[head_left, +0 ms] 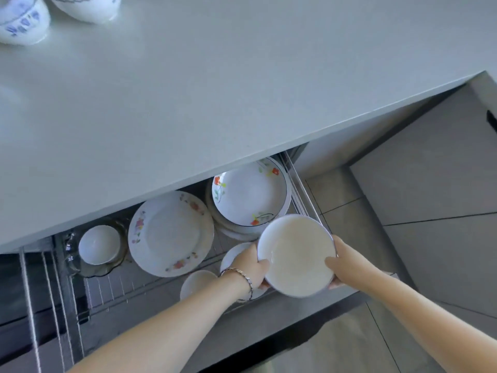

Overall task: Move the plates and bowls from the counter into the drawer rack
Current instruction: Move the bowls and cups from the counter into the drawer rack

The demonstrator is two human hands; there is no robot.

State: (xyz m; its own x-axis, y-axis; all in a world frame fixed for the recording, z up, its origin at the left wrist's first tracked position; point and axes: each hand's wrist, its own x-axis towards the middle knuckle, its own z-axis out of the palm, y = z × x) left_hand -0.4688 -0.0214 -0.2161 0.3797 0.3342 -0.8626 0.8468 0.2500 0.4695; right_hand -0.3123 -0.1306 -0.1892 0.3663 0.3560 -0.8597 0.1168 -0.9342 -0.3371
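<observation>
Left hand point(250, 262), right hand point(347, 262) over the drawer rack point(113, 289)
Fingers point(262, 265) of both clasp a white bowl point(295, 254) (opposite rims).

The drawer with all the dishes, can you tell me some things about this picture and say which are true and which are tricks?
1. The left hand and the right hand both hold the white bowl. True.
2. The counter has no bowls left on it. False: two blue-patterned bowls stand at its far left.
3. A flowered plate lies in the drawer rack. True.
4. The small bowl at the left of the drawer sits on the flowered plate. False: it sits in a glass dish, beside that plate.
</observation>
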